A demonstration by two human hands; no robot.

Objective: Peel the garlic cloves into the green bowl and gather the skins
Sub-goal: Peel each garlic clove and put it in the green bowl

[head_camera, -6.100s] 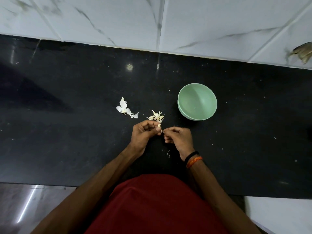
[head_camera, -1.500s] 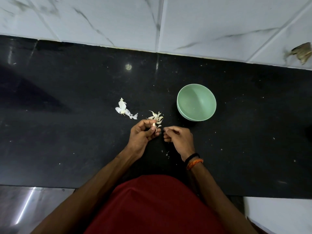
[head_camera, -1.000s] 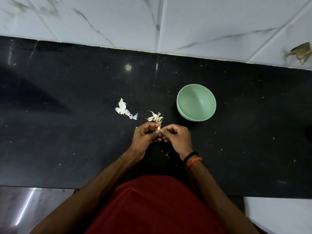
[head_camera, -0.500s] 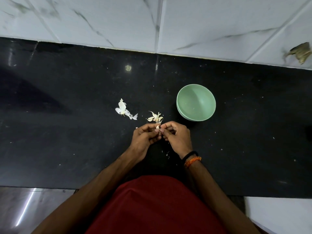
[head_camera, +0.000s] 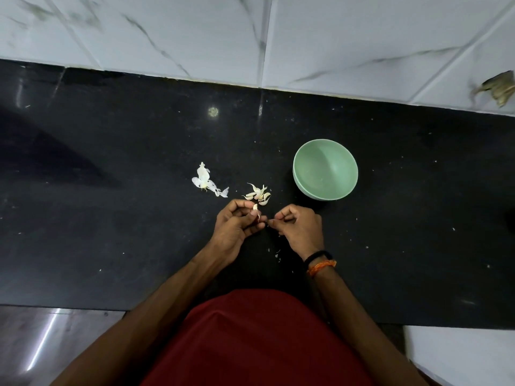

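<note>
My left hand (head_camera: 235,224) pinches a small garlic clove (head_camera: 255,208) between thumb and fingers, just above the black counter. My right hand (head_camera: 299,228) sits a little to its right with fingertips pinched together near the clove's lower end; what they hold is too small to see. A small pile of unpeeled garlic cloves (head_camera: 257,194) lies just beyond my hands. A clump of white garlic skins (head_camera: 207,183) lies to the left of the pile. The green bowl (head_camera: 325,169) stands to the upper right of my hands and looks empty.
The black counter (head_camera: 111,218) runs to a white marble-tiled wall (head_camera: 195,32) at the back. Small skin flakes (head_camera: 274,252) lie near my right wrist. A brownish object (head_camera: 498,87) sits at the far right edge against the wall.
My hands were pressed together on the clove half a second ago; now the right hand has pulled away to the right, leaving a small gap.
</note>
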